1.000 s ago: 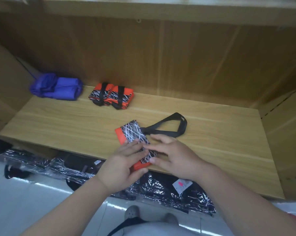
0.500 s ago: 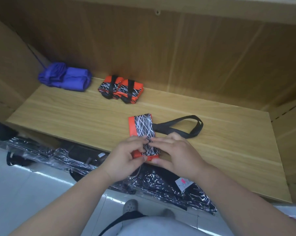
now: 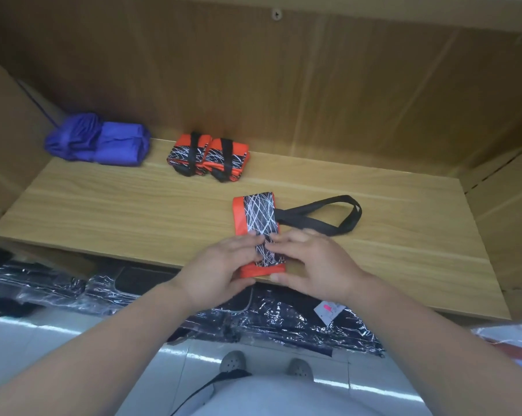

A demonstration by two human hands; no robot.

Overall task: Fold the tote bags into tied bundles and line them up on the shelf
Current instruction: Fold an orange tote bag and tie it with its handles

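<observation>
Done: two tied bundles [image 3: 208,156] on shelf [image 3: 103,205] | Now: your left hand [image 3: 220,265] and right hand [image 3: 310,262] pinch folded tote bag [image 3: 258,217] at near end | Remaining, likely: roll, tie handles [image 3: 322,214], align.

Head camera looks steeply down, near shelf [image 3: 127,214].

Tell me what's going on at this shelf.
A person is folding an orange-and-black bag on the shelf. The left hand and right hand hold its near end at the shelf's front edge. Its black strap lies loose to the right, not yet tied. Two tied bundles sit side by side at the back, with a purple bundle further left.
</observation>
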